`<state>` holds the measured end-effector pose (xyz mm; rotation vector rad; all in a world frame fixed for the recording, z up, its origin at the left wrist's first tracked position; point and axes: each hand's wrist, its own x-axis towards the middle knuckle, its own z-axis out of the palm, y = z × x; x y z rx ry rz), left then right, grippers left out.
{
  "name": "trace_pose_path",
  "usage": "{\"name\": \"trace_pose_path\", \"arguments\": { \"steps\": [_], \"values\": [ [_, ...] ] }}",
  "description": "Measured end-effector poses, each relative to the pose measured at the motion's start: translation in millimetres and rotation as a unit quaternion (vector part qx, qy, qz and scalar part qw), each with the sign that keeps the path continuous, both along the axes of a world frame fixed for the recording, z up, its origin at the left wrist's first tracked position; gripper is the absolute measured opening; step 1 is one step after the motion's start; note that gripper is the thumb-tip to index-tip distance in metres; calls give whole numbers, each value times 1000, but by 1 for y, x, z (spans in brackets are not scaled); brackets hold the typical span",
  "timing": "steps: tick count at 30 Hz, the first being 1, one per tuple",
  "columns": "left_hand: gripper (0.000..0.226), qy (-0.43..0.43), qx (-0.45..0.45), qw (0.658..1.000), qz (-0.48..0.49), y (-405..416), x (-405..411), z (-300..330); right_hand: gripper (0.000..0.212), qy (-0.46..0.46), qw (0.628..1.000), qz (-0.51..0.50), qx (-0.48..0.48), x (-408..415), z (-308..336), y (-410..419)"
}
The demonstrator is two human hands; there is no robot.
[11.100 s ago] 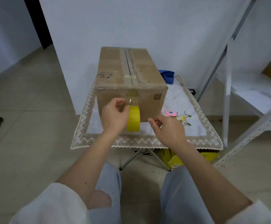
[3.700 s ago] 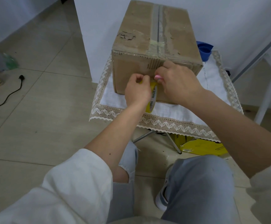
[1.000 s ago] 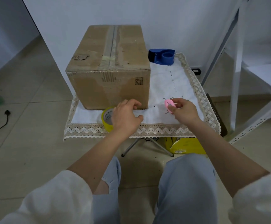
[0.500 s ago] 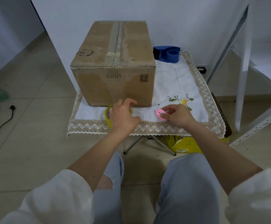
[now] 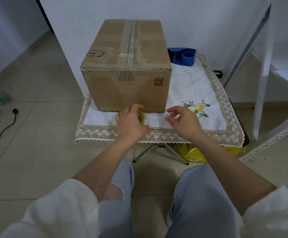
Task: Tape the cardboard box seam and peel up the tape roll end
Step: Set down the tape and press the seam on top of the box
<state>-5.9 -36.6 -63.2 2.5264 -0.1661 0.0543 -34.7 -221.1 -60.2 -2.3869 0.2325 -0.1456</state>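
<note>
The tape roll (image 5: 142, 117) is found directly beneath the left hand (image 5: 130, 125), lying on the white cloth (image 5: 200, 93) of the small table, just in front of the near face of the cardboard box (image 5: 127, 66). Most of the roll is covered by that hand; only a yellow arc of its rim is seen past the knuckles, on the side toward the box and toward the right hand (image 5: 185, 122). Whether the roll lies flat or is tipped on its edge cannot be told, though its open core appears to be turned partly upward. The left fingers (image 5: 136, 107) are curled over the far rim, and the roll is judged to be grasped, or at least pinned, by them.

The right hand is held just beside the roll, apart from it, with its fingers (image 5: 173, 110) spread and loosely bent; nothing is seen to be gripped in them. The roll thus lies to the left of those fingertips and slightly nearer the box.

The seam along the box top is already covered by a strip of tape. The loose end is therefore judged to be the remaining step: the roll would be steadied by the left hand and the end picked at by the right, the nearer free hand. The tape's end itself cannot be made out.
</note>
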Motion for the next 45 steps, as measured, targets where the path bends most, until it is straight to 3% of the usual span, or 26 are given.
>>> {"name": "trace_pose_path", "arguments": {
  "steps": [10, 15, 18, 20, 22, 25, 28, 32, 37, 45],
  "values": [
    [70, 29, -10, 998, -47, 8, -1, 1, 18, 3, 996, 61, 63, 1, 2, 30],
    [30, -124, -166, 978, 25, 12, -1, 9, 16, -168, 980, 86, 57, 9, 25, 46],
    [23, -191, -246, 949, 54, 24, 6, 19, 16, -273, 955, 114, 12, 18, 41, 56],
    [28, -283, -237, 927, 68, 35, 11, 25, 28, -352, 927, 81, -101, 26, 46, 64],
    [45, -349, -201, 909, 108, 43, 19, 33, 53, -385, 905, 10, -181, 37, 53, 70],
    [76, -311, -175, 922, 153, 54, 38, 47, 77, -323, 927, -51, -186, 57, 60, 79],
    [94, -234, -228, 935, 140, 64, 56, 48, 76, -286, 942, -89, -154, 71, 58, 87],
    [97, -207, -300, 926, 100, 64, 66, 41, 72, -330, 928, -106, -134, 76, 49, 89],
    [99, -219, -289, 926, 106, 65, 73, 33, 77, -361, 914, -110, -149, 80, 43, 88],
    [111, -227, -250, 937, 87, 73, 77, 26, 91, -325, 921, -90, -195, 79, 41, 84]
  ]
}}
